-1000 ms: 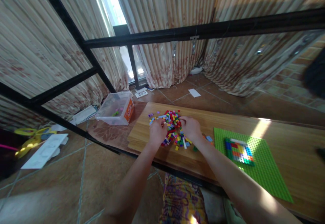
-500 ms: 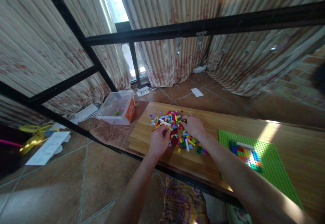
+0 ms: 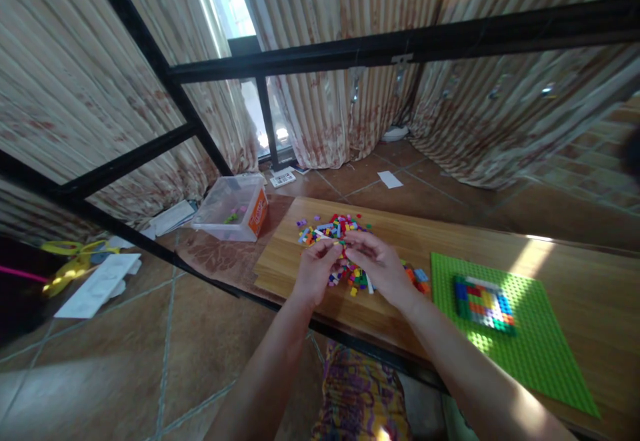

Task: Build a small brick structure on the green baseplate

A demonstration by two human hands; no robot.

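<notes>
A loose pile of small coloured toy bricks [image 3: 327, 229] lies on the wooden board, partly hidden by my hands. Over it, my left hand [image 3: 316, 269] pinches a small toy brick between thumb and fingers. My right hand [image 3: 377, 261] meets it from the other side, its thumb and fingertips closed at the same small red piece; the exact shape is too small to make out. To the right, a green baseplate [image 3: 545, 354] carries a flat multicoloured brick build [image 3: 484, 306] with a dark green and blue edge.
At the left stands a clear plastic box [image 3: 225, 224] with an orange label and a few bricks inside. A few orange and blue bricks [image 3: 420, 277] lie beside my right wrist. Black metal bars [image 3: 320, 61] cross in front of the curtains. White paper [image 3: 390, 179] lies on the tiled floor.
My right hand has moved left and down from the far side of the pile to meet my left hand. Orange and blue bricks beside the right forearm now show. The view has shifted slightly.
</notes>
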